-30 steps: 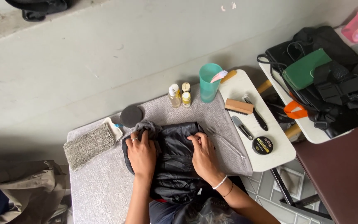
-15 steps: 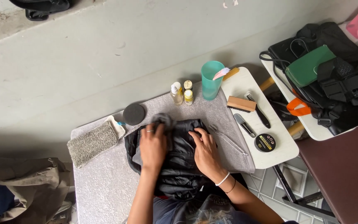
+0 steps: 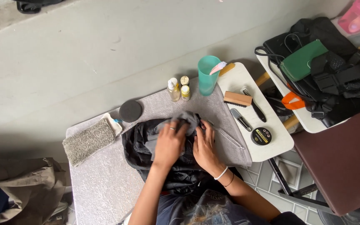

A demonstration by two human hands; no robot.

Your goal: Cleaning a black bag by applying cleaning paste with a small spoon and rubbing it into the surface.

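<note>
Black garment (image 3: 146,146): bunched at near middle of grey mat, long axis running left to right, directly under both hands.
Grey mat (image 3: 101,187): covers low table beside concrete wall.
Left hand (image 3: 169,143): fingers curled, pressing grey cloth (image 3: 187,118) onto garment.
Right hand (image 3: 204,146): just beside, gripping garment's fold.
Nearby: teal cup (image 3: 208,75), small bottles (image 3: 179,88), round black pad (image 3: 130,110).

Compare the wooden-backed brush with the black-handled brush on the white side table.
The wooden-backed brush is a short, broad, tan block with no handle; the black-handled brush is slim and long, with a dark handle. The wooden-backed brush lies nearly level across the white side table, while the black-handled brush runs diagonally. Both lie flat on it, side by side, clear of both hands.
</note>
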